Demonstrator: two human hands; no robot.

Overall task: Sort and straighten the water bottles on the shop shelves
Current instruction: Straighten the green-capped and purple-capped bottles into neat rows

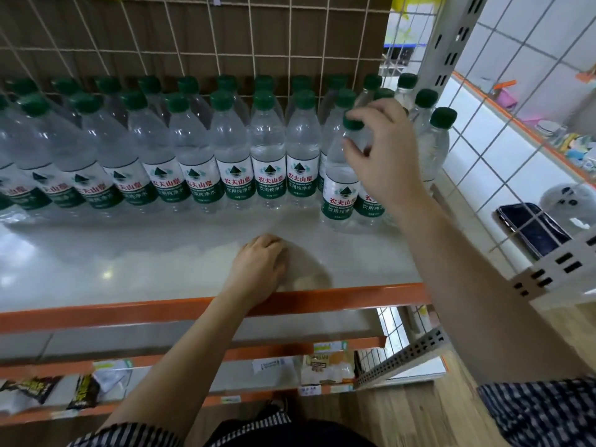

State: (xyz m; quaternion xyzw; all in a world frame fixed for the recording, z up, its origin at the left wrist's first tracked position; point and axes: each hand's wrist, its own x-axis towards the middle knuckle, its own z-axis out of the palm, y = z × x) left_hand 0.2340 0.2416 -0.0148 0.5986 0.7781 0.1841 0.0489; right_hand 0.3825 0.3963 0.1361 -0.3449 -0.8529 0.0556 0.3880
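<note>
Clear water bottles with green caps and green-and-white labels stand in rows along the back of the white shelf (161, 259). One bottle (340, 195) stands forward of the front row, near the right end. My right hand (383, 156) pinches its neck just below the green cap, thumb and fingers curled around it. My left hand (261, 264) rests on the shelf's front part with its fingers curled under, holding nothing. Another bottle (435, 146) stands at the far right behind my right hand.
A wire mesh panel (225, 43) backs the shelf, and an orange rail (129, 309) edges its front. A perforated upright post (451, 40) bounds the right end. Lower shelves hold snack packets (327, 366). A phone (529, 225) lies on the tiled counter at right.
</note>
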